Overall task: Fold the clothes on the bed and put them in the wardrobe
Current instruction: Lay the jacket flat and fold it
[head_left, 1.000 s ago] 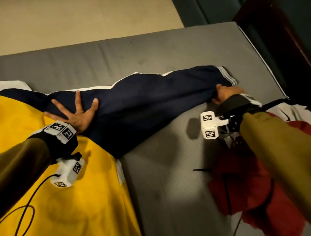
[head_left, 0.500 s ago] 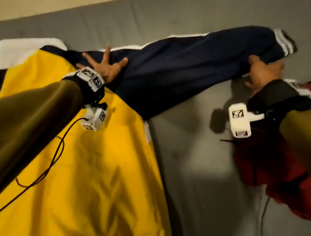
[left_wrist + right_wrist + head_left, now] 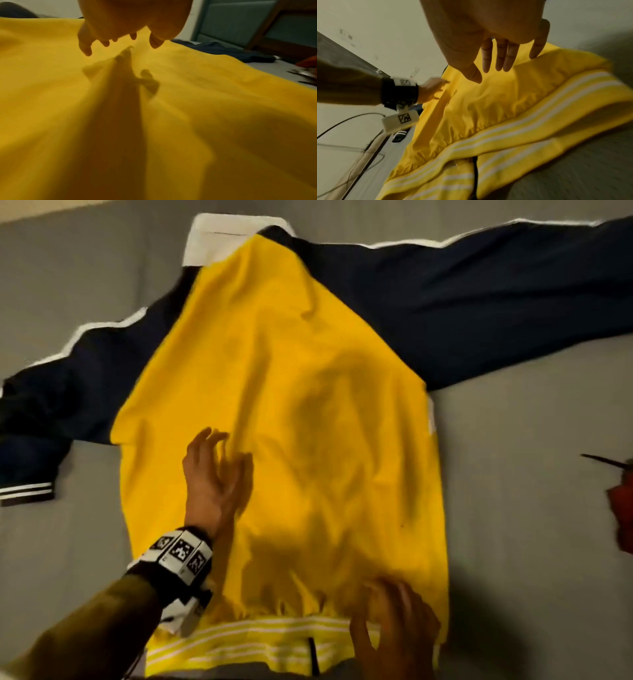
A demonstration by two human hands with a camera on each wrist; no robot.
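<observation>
You had let go of the navy sleeve and brought both hands onto the jacket [image 3: 291,412], spread flat mid-bed: your left hand [image 3: 214,484], fingers loosely spread, over its yellow back, your right hand [image 3: 390,621], fingers straight, at the hem. Spreading looked done; folding came next.

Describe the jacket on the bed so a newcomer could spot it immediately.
On the grey bed, the jacket lies spread flat, its navy sleeves stretched out to either side. Its bright yellow body, white collar and white-striped hem set it apart from the red garment at the right edge.
</observation>
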